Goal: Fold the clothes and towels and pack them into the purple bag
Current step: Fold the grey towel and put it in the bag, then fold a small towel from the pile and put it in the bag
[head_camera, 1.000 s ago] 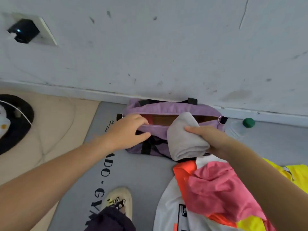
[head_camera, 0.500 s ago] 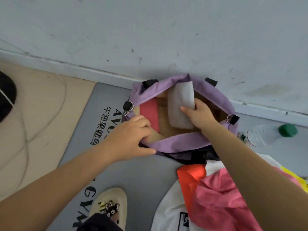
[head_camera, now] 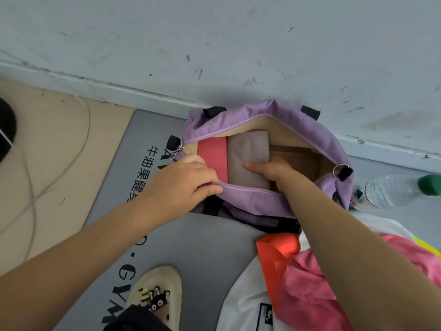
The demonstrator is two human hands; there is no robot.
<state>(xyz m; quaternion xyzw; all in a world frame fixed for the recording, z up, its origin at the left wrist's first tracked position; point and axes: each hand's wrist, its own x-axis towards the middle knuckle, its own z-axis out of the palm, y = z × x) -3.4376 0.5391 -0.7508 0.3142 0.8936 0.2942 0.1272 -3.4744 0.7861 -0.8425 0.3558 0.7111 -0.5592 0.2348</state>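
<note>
The purple bag point(head_camera: 317, 139) lies open on the grey mat against the wall. Inside it a folded pink cloth point(head_camera: 212, 154) lies at the left, and a folded grey towel point(head_camera: 248, 151) lies beside it on the tan lining. My left hand point(head_camera: 183, 182) grips the bag's near rim and holds the mouth open. My right hand point(head_camera: 274, 170) is inside the bag, holding the grey towel's near right edge with the thumb on top. A heap of unfolded clothes, pink point(head_camera: 307, 290), orange point(head_camera: 276, 249) and white point(head_camera: 241, 304), lies in front of the bag at the right.
A clear water bottle with a green cap point(head_camera: 393, 189) lies right of the bag. The grey gym mat point(head_camera: 191, 247) ends at a wooden floor with thin cables point(head_camera: 31, 187) to the left. A wall point(head_camera: 214, 44) stands right behind the bag. My beige shoe point(head_camera: 157, 292) is at the bottom.
My right hand has carried the grey towel from the bag's front into it and laid it flat beside the pink cloth. My left hand has pulled the rim wider.
</note>
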